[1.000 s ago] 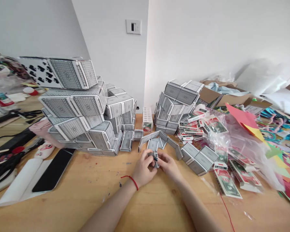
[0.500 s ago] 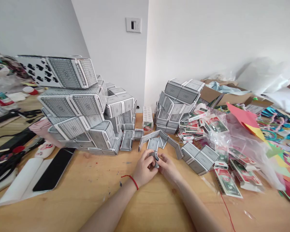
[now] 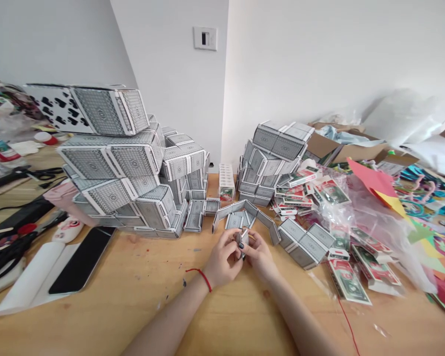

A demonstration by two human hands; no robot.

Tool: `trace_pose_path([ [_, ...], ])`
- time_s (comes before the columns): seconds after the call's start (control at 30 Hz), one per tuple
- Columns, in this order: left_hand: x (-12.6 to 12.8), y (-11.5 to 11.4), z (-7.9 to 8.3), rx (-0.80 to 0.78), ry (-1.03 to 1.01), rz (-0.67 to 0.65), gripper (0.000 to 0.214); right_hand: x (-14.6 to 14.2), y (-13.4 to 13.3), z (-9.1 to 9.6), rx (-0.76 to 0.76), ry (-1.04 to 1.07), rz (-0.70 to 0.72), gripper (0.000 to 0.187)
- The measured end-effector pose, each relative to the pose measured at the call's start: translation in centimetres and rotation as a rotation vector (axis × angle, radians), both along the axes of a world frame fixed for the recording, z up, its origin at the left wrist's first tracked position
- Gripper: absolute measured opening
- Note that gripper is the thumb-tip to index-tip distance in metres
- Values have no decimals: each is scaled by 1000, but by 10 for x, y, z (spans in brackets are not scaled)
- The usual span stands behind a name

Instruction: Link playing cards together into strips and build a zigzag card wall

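Note:
Between my two hands is a small piece of folded playing cards (image 3: 244, 238) with a grey patterned back, mostly covered by fingers. My left hand (image 3: 224, 259), with a red string round its wrist, grips it from the left. The fingers of my right hand (image 3: 258, 253) close on it from the right, the thumb in front. Just beyond lie joined folded-card panels (image 3: 257, 211) and a flat folded card (image 3: 235, 219). To the right of my hands rests a block of folded cards (image 3: 306, 243).
Stacked card blocks rise at the left (image 3: 114, 183) and the back right (image 3: 270, 158). Red and green card boxes (image 3: 350, 282) and clear plastic (image 3: 385, 222) spread over the right. A black phone (image 3: 82, 261), scissors (image 3: 13, 254) and white paper roll (image 3: 33, 277) lie left on the wooden table (image 3: 152, 277).
The held card piece has turned in my fingers and now shows a pale edge at the top. My right hand has shifted slightly left and up around it.

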State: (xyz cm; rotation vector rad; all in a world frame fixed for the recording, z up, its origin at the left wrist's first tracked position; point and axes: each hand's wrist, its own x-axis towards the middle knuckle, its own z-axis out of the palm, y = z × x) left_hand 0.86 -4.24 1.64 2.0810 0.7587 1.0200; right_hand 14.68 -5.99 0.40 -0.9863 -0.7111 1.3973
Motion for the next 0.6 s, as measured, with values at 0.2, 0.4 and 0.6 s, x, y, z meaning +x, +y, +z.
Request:
trace_pose_path([
  [0.2, -1, 5, -7, -404, -235, -41, 13, 9, 4, -2, 89, -251, -146, 58],
  [0.4, 0, 15, -8, -881, -395, -148, 45, 2, -2, 2, 168, -310, -73, 64],
  [0.6, -6, 24, -7, -921, -391, -215, 51, 5, -1, -5, 191, -429, -118, 65],
])
